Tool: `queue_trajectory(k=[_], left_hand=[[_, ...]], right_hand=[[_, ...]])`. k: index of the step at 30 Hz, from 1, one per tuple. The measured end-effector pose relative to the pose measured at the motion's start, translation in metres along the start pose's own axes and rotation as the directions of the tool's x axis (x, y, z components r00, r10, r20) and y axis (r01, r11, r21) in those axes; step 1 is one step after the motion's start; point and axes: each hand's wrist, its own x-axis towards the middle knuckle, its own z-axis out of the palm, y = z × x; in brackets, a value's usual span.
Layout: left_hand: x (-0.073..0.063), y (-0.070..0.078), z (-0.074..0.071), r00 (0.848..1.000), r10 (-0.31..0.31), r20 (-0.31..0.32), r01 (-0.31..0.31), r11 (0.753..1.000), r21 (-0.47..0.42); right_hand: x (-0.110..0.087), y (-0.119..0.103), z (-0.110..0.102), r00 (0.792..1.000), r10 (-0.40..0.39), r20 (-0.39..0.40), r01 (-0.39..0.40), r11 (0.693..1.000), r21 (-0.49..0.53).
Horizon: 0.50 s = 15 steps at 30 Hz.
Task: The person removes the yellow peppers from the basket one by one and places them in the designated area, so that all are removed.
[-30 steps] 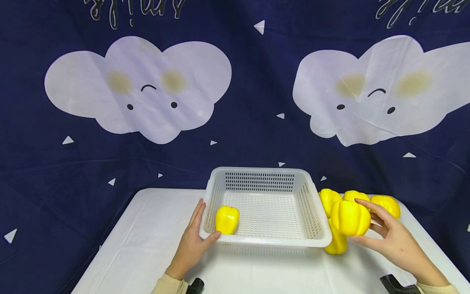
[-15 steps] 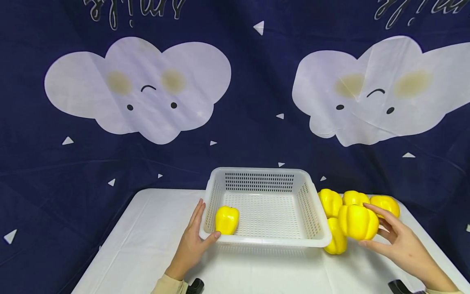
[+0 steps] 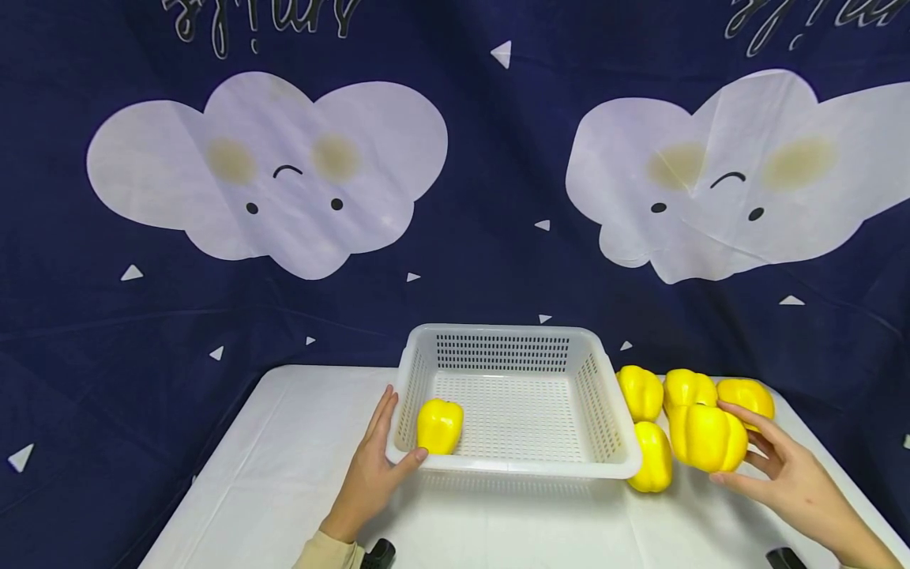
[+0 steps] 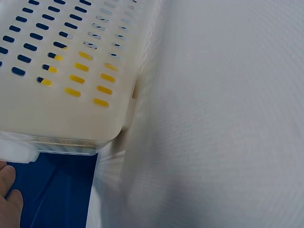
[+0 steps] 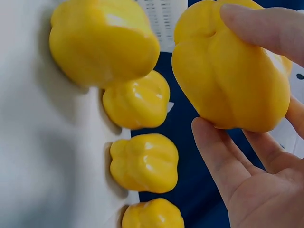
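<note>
My right hand (image 3: 789,474) holds a yellow bell pepper (image 3: 708,438) between thumb and fingers, raised off the table as the right wrist view shows the pepper (image 5: 232,66). At the near left corner of a white perforated plastic basket (image 3: 512,466), my left hand (image 3: 373,466) has its thumb over the rim and its fingers along the outer side. One bell pepper (image 3: 439,427) lies inside the basket, at its left. Through the slots in the left wrist view, the basket wall (image 4: 57,109) shows yellow behind it. Few fingers of the left hand (image 4: 8,199) appear there.
Beside the basket's right side, several more bell peppers stand on the white table (image 3: 242,474), among them a near one (image 3: 652,458) and a far right one (image 3: 750,395). Behind the table hangs a dark blue cloth (image 3: 498,197) with white clouds.
My right hand has moved right and a little nearer to me with the bell pepper, away from the basket. My left hand and the basket have stayed in place.
</note>
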Motion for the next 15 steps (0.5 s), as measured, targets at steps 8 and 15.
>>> queue_trajectory(k=[8, 15], left_hand=[[0.0, 0.0, 0.0, 1.0, 0.002, 0.001, -0.002, 1.0, 0.003], [0.0, -0.001, 0.0, 1.0, 0.018, -0.007, -0.018, 1.0, 0.008]], right_hand=[[-0.003, 0.012, -0.001, 0.999, 0.053, 0.009, -0.053, 0.998, -0.026], [-0.004, 0.023, -0.002, 0.995, 0.101, 0.026, -0.1, 0.994, -0.045]])
